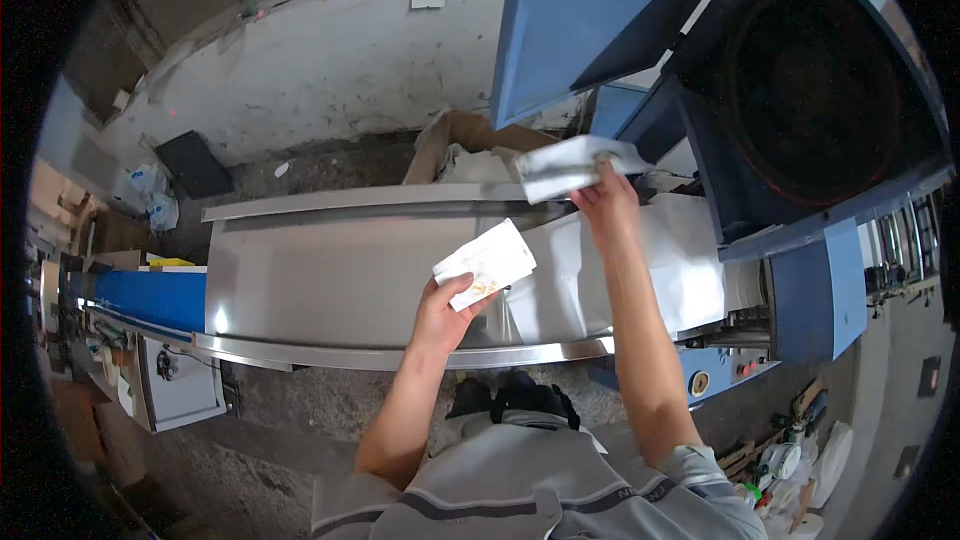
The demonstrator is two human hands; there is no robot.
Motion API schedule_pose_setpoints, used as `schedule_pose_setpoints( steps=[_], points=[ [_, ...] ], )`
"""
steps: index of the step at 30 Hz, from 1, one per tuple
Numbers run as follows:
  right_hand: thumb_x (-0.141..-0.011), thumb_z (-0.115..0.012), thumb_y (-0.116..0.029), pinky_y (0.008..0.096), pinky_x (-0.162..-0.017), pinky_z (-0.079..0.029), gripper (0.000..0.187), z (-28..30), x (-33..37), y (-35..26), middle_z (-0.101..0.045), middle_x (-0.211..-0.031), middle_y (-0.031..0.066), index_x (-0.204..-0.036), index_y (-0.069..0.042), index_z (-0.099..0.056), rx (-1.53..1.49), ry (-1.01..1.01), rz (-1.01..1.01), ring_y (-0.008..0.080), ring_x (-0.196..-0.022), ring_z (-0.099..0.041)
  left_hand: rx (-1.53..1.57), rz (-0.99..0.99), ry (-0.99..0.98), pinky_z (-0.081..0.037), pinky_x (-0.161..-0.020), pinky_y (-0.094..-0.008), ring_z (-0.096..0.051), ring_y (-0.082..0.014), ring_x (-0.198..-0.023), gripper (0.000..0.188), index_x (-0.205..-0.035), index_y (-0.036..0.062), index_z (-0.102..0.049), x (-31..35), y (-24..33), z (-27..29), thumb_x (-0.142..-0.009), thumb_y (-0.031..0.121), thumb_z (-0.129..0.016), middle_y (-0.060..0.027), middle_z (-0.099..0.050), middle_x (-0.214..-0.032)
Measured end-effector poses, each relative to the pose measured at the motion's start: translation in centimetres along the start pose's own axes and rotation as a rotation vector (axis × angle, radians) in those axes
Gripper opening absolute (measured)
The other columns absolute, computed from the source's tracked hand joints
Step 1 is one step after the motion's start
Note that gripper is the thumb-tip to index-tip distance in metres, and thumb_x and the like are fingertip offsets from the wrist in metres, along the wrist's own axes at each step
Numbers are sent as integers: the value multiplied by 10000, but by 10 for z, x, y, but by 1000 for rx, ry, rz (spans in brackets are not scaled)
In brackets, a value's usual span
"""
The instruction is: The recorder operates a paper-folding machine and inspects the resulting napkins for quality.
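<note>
My left hand (437, 318) is closed on a small stack of white paper pieces (492, 258), with yellowish-brown marks near the thumb, held over the middle of the steel table (330, 260). Farther right and higher, my right hand (607, 205) grips a white folded paper piece (562, 170), smeared by motion, so its exact kind is hard to tell. Beneath my right forearm, larger white sheets (565, 285) lie on the table's right part, reaching toward the blue machine (815, 290).
An open cardboard box (465, 132) with pale contents stands behind the table. A raised blue panel (570, 25) hangs over the far right side. On the left, a blue surface (155, 300) adjoins the table. Assorted white rolls and objects (810, 470) lie on the floor at lower right.
</note>
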State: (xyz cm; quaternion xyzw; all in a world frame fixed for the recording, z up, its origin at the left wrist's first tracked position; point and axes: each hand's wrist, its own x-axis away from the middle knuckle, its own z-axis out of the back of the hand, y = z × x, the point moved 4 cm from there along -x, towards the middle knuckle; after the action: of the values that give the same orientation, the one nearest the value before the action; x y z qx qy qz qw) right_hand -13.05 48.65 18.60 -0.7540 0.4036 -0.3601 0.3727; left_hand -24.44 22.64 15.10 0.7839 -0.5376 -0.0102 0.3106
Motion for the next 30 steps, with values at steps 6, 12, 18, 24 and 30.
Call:
schedule_pose_setpoints(
  steps=[6,12,18,24,30],
  points=[
    [-957,-558,-413,369,-851,-520,583,-40,-42,6,-582,-1214,139,-1344,5,-437,429,-244,-102,237,-1039,-613,-137,24,41,-536,-891,-467,-623,-316,-1046,430,-1243,-27,-493,0,-17,-5,-840,69,-609,-171,-604,-1165],
    [-970,-562,-305,318,-816,-522,396,-15,80,-27,-650,-1126,89,-1245,-20,-552,359,-264,120,194,-1006,-643,-533,107,-67,-546,-809,-353,-627,-203,-968,398,-1188,-9,-522,-13,-50,-25,-839,120,-662,-114,-625,-1083],
    [-976,-549,-135,316,-881,-508,286,68,172,-33,-657,-1086,109,-1194,49,-568,562,-261,25,171,-985,-625,-1342,85,-188,-505,-818,-395,-647,-280,-888,545,-1267,-30,-460,-59,-72,-58,-801,184,-644,-212,-649,-1035],
    [-958,-591,-140,279,-882,-494,290,125,225,-18,-675,-1072,78,-1209,5,-605,559,-118,-183,135,-1003,-612,-1670,-672,-240,-480,-865,-441,-596,-363,-1000,473,-1234,25,-523,-60,-56,-128,-812,150,-696,-188,-625,-1068],
    [-971,-547,-72,296,-967,-456,297,144,233,-6,-627,-1171,95,-1249,33,-552,408,-108,-328,148,-1092,-578,-1112,-740,-695,-526,-740,-377,-642,-288,-912,250,-1032,41,-652,-93,-114,-270,-798,99,-719,-130,-663,-1022]
  ],
)
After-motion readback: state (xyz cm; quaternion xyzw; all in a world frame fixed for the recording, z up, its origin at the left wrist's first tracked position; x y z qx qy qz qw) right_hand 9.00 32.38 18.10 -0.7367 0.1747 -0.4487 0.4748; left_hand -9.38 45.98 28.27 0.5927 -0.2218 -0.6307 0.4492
